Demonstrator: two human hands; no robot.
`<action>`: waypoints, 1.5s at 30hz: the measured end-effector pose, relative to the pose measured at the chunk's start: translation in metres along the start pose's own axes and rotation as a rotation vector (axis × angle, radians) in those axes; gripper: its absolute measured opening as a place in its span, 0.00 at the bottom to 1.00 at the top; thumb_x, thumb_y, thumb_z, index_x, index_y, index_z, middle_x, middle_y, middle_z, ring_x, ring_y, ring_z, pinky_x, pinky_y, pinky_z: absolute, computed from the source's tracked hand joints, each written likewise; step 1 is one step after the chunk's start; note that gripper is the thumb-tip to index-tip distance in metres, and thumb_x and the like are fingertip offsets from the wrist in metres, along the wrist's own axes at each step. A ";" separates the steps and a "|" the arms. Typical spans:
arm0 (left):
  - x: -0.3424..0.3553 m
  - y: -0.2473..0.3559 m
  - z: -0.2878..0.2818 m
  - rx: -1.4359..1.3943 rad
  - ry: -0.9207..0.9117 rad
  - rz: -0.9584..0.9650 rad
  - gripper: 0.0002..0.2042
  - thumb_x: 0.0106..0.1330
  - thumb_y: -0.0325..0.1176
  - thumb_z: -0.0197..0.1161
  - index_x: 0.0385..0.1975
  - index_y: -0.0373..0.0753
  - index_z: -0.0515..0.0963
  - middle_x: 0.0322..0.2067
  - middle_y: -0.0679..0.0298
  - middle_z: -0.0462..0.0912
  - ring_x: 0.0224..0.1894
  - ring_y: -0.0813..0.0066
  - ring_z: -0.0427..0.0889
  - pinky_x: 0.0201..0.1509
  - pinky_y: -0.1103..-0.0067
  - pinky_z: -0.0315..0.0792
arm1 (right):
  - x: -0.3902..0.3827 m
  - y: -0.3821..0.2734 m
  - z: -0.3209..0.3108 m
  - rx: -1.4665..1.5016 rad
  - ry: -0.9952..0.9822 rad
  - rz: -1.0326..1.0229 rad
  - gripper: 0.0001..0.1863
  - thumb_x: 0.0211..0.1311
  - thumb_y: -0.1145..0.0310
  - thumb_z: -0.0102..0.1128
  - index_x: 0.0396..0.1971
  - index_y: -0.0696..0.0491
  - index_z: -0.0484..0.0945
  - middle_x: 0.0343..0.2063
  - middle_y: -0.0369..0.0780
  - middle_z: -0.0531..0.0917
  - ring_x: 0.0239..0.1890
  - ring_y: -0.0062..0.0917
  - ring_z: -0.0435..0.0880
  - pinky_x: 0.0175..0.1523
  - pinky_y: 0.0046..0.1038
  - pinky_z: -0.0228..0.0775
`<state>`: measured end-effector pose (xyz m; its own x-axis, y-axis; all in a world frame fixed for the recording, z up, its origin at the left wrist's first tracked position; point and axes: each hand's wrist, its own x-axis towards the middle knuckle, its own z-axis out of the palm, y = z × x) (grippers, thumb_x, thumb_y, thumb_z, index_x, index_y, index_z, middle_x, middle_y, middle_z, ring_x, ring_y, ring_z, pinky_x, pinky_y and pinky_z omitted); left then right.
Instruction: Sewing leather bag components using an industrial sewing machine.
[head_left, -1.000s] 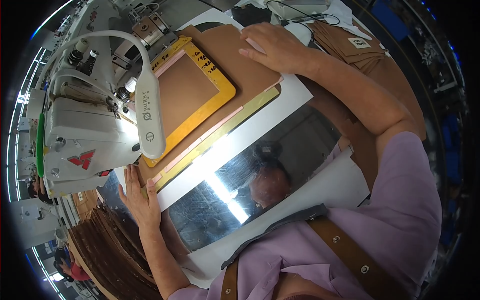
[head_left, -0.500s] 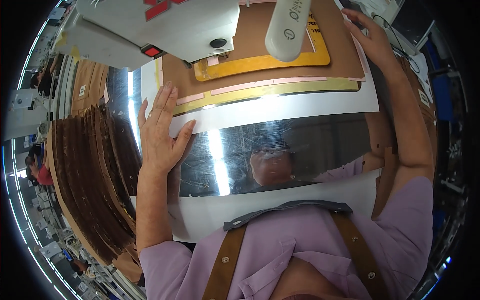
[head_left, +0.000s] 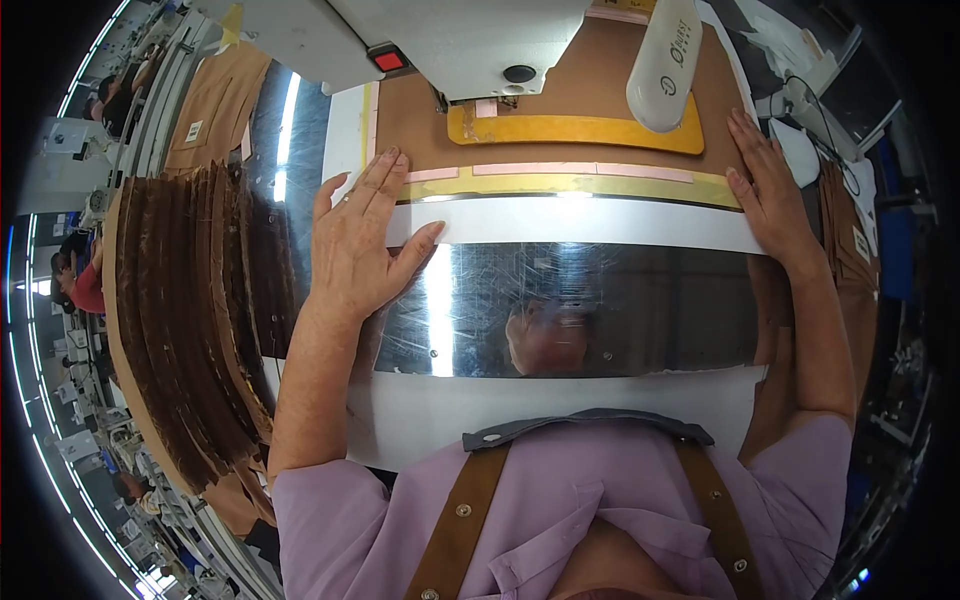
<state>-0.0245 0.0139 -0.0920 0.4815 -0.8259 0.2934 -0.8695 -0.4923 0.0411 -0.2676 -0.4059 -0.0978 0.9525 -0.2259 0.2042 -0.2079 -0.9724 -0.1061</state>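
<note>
My left hand (head_left: 365,240) lies flat with fingers spread on the near left corner of a brown panel (head_left: 600,140) and the white sheet (head_left: 590,222) beneath it. On the panel's right edge rests my right hand (head_left: 768,190), its fingers stretched out. Strips of pink and yellow tape (head_left: 540,182) run along the panel's near side. A yellow frame (head_left: 590,132) lies on the panel under the head of a white sewing machine (head_left: 470,45). Neither hand grasps anything that I can see.
A shiny metal plate (head_left: 620,310) covers the near worktop. Dark brown stacked pieces (head_left: 175,320) stand on the left, with folded brown cloth (head_left: 215,105) behind them. A small white handheld device (head_left: 665,70) hangs at upper right. Other people sit far left.
My right hand has come nearer along the panel's right edge. The panel, sheet and yellow frame sit squarer to me now. My left hand stays on the left corner.
</note>
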 end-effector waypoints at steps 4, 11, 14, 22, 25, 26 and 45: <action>-0.004 0.001 -0.005 0.063 -0.026 -0.020 0.31 0.65 0.52 0.64 0.63 0.37 0.76 0.62 0.53 0.79 0.64 0.67 0.79 0.73 0.61 0.53 | -0.001 -0.003 0.006 0.003 0.029 -0.001 0.30 0.78 0.57 0.47 0.74 0.51 0.61 0.74 0.43 0.63 0.78 0.38 0.58 0.79 0.50 0.43; 0.012 0.002 -0.007 0.104 0.097 0.045 0.32 0.65 0.52 0.62 0.67 0.42 0.73 0.66 0.57 0.76 0.70 0.67 0.72 0.76 0.57 0.46 | -0.019 -0.020 -0.014 -0.015 0.030 -0.010 0.30 0.75 0.59 0.51 0.73 0.52 0.62 0.74 0.43 0.64 0.78 0.37 0.58 0.80 0.50 0.42; 0.018 -0.005 -0.002 -0.017 -0.058 0.064 0.35 0.63 0.54 0.63 0.67 0.40 0.72 0.67 0.55 0.74 0.71 0.60 0.71 0.78 0.54 0.42 | -0.033 -0.024 -0.018 -0.058 -0.049 -0.038 0.31 0.74 0.56 0.53 0.72 0.51 0.64 0.73 0.43 0.65 0.77 0.36 0.59 0.79 0.51 0.44; 0.007 -0.005 -0.002 0.056 -0.092 0.110 0.30 0.70 0.49 0.58 0.70 0.43 0.70 0.69 0.59 0.72 0.75 0.65 0.66 0.80 0.59 0.38 | -0.050 -0.019 -0.008 -0.063 0.021 -0.022 0.33 0.75 0.45 0.50 0.70 0.51 0.67 0.72 0.43 0.67 0.77 0.35 0.60 0.77 0.56 0.48; 0.006 -0.004 -0.003 0.090 -0.126 0.068 0.29 0.71 0.49 0.58 0.69 0.44 0.71 0.69 0.59 0.73 0.75 0.66 0.66 0.80 0.59 0.38 | -0.051 -0.017 -0.006 -0.063 0.067 -0.039 0.33 0.75 0.43 0.47 0.68 0.52 0.69 0.69 0.43 0.71 0.76 0.36 0.62 0.77 0.55 0.49; 0.006 -0.003 -0.002 0.077 -0.109 0.063 0.28 0.72 0.50 0.57 0.68 0.44 0.72 0.69 0.60 0.73 0.74 0.66 0.66 0.80 0.59 0.38 | -0.051 -0.018 -0.008 -0.113 0.076 -0.032 0.33 0.75 0.42 0.47 0.67 0.52 0.70 0.68 0.44 0.72 0.75 0.37 0.63 0.77 0.54 0.50; 0.000 -0.013 0.001 0.152 -0.095 0.049 0.28 0.72 0.46 0.58 0.69 0.40 0.71 0.68 0.61 0.74 0.75 0.65 0.65 0.80 0.60 0.35 | -0.060 -0.014 -0.004 -0.150 0.147 0.034 0.32 0.73 0.44 0.52 0.63 0.55 0.75 0.66 0.40 0.76 0.71 0.36 0.70 0.75 0.50 0.55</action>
<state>-0.0132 0.0200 -0.0936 0.4536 -0.8686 0.1995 -0.8688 -0.4808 -0.1180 -0.3225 -0.3792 -0.1042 0.9039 -0.2540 0.3442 -0.2803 -0.9595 0.0281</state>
